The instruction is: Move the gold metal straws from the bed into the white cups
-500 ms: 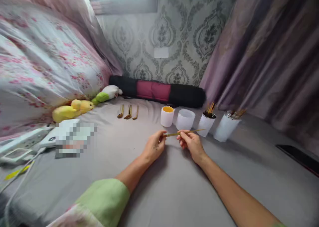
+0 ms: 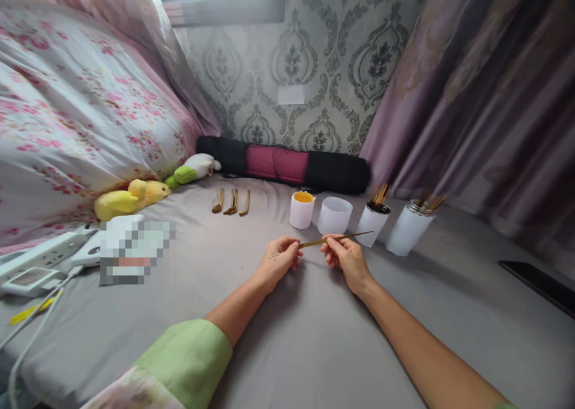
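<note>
A thin brown stick (image 2: 349,236), tapering to a point on the right, is held level above the grey sheet. My left hand (image 2: 281,258) pinches its left end between thumb and fingers. Closer to its middle, my right hand (image 2: 345,257) grips it with fingers closed; the pointed end sticks out beyond. Just behind the hands stand a white cup with a yellow inside (image 2: 301,212) and a translucent white cup (image 2: 335,216). To their right, a white-wrapped cup with a dark inside (image 2: 373,222) and a white-wrapped jar (image 2: 408,229) hold several thin brown sticks.
Bent brown sticks (image 2: 231,210) lie in small groups at back left. A black and red roll (image 2: 278,162) rests along the wall. Plush toys (image 2: 135,198), a power strip (image 2: 45,250) and cables are left. A dark flat device (image 2: 539,283) lies far right.
My left hand has turned slightly and shifted a little to the right along with the stick. Both hands keep their hold; the cups and jar have not moved.
</note>
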The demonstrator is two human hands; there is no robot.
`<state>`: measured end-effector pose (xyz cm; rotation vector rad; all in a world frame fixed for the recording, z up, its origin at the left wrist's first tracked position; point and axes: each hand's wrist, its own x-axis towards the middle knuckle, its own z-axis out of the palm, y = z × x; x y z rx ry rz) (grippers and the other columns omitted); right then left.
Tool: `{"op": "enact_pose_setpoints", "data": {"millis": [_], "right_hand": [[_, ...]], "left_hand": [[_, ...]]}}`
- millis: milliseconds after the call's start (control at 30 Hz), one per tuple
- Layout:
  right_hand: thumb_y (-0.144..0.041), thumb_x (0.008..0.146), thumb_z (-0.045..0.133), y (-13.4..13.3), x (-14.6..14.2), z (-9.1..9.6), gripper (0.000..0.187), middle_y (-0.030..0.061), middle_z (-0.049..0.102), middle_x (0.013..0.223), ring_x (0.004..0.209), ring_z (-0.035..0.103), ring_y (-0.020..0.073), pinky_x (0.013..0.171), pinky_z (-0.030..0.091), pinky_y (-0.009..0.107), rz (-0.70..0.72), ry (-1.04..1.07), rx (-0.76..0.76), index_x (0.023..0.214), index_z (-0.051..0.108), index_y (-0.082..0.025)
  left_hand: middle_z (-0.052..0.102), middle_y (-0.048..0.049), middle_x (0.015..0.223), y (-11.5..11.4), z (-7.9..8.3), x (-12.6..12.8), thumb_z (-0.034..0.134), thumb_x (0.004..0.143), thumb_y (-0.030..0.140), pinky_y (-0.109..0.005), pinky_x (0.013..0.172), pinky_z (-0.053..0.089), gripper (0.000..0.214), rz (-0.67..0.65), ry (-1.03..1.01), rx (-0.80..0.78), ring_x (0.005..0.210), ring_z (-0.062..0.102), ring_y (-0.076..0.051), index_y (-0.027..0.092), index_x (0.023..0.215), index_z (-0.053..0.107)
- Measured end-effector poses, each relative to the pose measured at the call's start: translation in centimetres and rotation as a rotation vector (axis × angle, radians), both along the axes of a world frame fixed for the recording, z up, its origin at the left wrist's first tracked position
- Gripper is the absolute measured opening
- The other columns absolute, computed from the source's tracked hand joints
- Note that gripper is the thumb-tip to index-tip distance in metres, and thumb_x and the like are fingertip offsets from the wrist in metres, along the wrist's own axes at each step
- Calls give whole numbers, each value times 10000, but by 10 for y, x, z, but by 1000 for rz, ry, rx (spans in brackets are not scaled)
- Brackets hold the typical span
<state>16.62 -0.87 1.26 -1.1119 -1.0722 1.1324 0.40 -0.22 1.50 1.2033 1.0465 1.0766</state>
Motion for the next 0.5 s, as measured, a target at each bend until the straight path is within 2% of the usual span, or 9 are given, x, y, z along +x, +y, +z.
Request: {"op": "enact_pose_setpoints", "data": {"millis": [267, 500], "right_hand": [[-367, 694, 590, 1, 1, -1, 257, -4, 574, 610, 444, 465, 62, 381, 330, 178, -4, 11, -7, 816, 575, -142], [-373, 682, 594, 1, 2, 0, 252, -14, 561, 590, 432, 461, 61, 377, 328, 178, -16, 15, -16, 797, 576, -149]], "left_hand": [[588, -65, 683, 0, 4, -1, 548, 742, 270, -182, 437, 382, 227, -63, -162, -149, 503, 515, -73, 82, 868, 563], [592, -74, 693, -3, 10, -3, 557, 731, 234, -184, 462, 387, 209, -163, -212, -248, 530, 525, -76, 78, 869, 575]]}}
